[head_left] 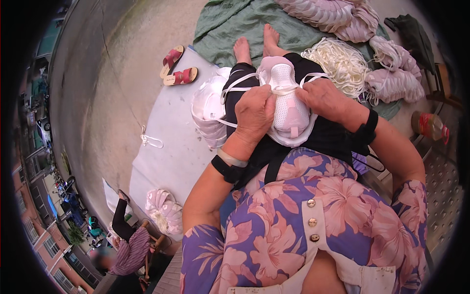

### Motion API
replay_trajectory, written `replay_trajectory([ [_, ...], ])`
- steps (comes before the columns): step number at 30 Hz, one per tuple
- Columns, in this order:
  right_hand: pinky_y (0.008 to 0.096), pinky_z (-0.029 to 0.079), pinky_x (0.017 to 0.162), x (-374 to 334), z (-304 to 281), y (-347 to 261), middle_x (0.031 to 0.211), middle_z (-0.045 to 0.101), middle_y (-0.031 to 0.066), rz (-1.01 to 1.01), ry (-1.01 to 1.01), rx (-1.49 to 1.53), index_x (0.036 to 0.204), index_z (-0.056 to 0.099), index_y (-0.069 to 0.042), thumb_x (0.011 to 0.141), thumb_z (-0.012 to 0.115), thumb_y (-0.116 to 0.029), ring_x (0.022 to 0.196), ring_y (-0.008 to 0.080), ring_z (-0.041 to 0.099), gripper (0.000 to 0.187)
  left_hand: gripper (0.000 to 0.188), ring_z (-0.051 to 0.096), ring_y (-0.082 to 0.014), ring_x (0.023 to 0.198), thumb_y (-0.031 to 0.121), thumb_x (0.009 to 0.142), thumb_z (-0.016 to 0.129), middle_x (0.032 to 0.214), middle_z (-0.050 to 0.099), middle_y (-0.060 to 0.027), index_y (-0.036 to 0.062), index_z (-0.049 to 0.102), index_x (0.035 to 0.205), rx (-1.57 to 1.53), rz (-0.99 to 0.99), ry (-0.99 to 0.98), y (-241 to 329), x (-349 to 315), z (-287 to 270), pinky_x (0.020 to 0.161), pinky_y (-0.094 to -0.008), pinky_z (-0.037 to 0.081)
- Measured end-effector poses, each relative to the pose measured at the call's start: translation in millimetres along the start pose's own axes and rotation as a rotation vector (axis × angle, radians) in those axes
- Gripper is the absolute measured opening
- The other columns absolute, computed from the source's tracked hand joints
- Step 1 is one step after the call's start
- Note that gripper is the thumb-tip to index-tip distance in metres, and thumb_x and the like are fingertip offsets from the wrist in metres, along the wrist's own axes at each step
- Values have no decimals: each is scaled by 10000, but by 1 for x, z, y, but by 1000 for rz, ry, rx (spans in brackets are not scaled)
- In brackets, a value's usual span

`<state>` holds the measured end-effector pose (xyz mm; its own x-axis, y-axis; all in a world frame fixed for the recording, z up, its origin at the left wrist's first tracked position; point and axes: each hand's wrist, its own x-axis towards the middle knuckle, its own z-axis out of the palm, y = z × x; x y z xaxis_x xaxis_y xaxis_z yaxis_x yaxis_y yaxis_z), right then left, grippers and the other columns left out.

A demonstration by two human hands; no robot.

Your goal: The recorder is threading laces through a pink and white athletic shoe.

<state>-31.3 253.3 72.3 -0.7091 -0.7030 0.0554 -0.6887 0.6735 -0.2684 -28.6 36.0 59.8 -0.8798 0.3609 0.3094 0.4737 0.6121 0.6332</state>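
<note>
A pink and white mesh shoe upper [289, 115] lies across my lap, its toe end pointing away from me. My left hand [254, 111] is closed at its left side, and a white shoelace [239, 89] loops out past the fingers. At the opposite side my right hand [324, 99] pinches the lace close to the lacing, where another loop stands up. Between the two hands the lace crosses the upper's throat. The fingertips are partly hidden. Beside my left thigh leans a stack of nested pale uppers [206, 105].
A heap of cream laces [338, 63] lies on the green cloth [220, 29], near bundled pink uppers [396, 83]. Red sandals [181, 76] and a loose lace [151, 139] are at left. Another bundle [164, 210] sits near a seated person [132, 250]. A plastic bottle [428, 125] stands right.
</note>
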Motion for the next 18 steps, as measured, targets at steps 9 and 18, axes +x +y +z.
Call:
replay_trajectory([
  [9, 318, 373, 684, 28, -21, -10, 748, 493, 49, -172, 230, -46, 757, 536, -80, 691, 559, -138, 760, 206, 515, 91, 417, 535, -309, 945, 249, 772, 662, 975, 575, -171, -7, 571, 1088, -125, -48, -62, 15, -13, -8, 819, -366, 433],
  [18, 302, 446, 563, 151, -139, -40, 600, 533, 85, 10, 495, 1048, 793, 558, -19, 806, 522, -75, 582, 152, 536, 68, 661, 542, -331, 842, 116, 677, 665, 927, 547, -164, 33, 410, 1281, -90, 2, -188, 6, -4, -7, 755, -390, 449],
])
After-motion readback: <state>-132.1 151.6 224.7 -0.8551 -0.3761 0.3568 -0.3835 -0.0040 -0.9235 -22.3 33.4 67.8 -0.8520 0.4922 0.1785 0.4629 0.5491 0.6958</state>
